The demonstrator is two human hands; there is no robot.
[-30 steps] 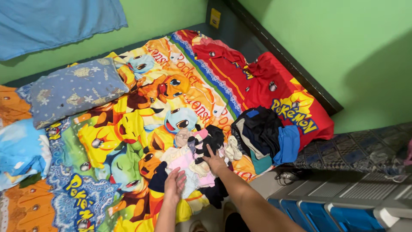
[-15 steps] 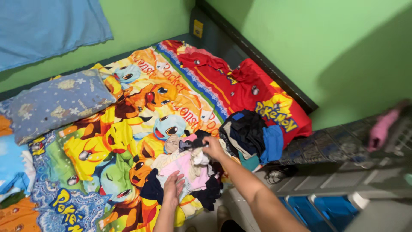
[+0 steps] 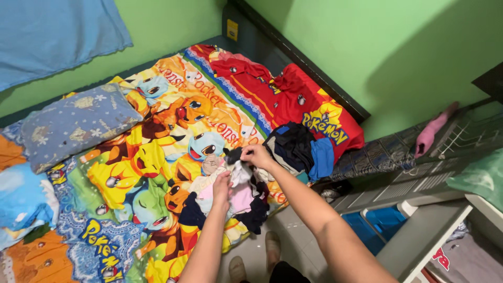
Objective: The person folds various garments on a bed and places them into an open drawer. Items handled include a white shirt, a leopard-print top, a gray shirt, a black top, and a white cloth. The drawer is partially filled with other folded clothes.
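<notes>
A heap of small clothes (image 3: 237, 198) in pink, white and black lies at the near edge of a cartoon-print bed sheet (image 3: 157, 136). My right hand (image 3: 255, 155) is closed on a small black and white garment (image 3: 236, 160) lifted just above the heap. My left hand (image 3: 222, 184) reaches in from below and pinches the lower white part of the same garment. A second pile of dark and blue clothes (image 3: 298, 149) sits just right of my right hand.
A blue flowered pillow (image 3: 73, 123) lies at the left, a light blue pillow (image 3: 21, 196) below it. Green walls and a dark bed frame (image 3: 293, 55) bound the bed. Blue plastic drawers (image 3: 382, 220) stand at the right; a pink cloth (image 3: 432, 131) lies on a rack.
My right hand picked a small black and white garment out of the heap and raised it. My left hand moved up from the pink clothes to grip it. The view shifted right.
</notes>
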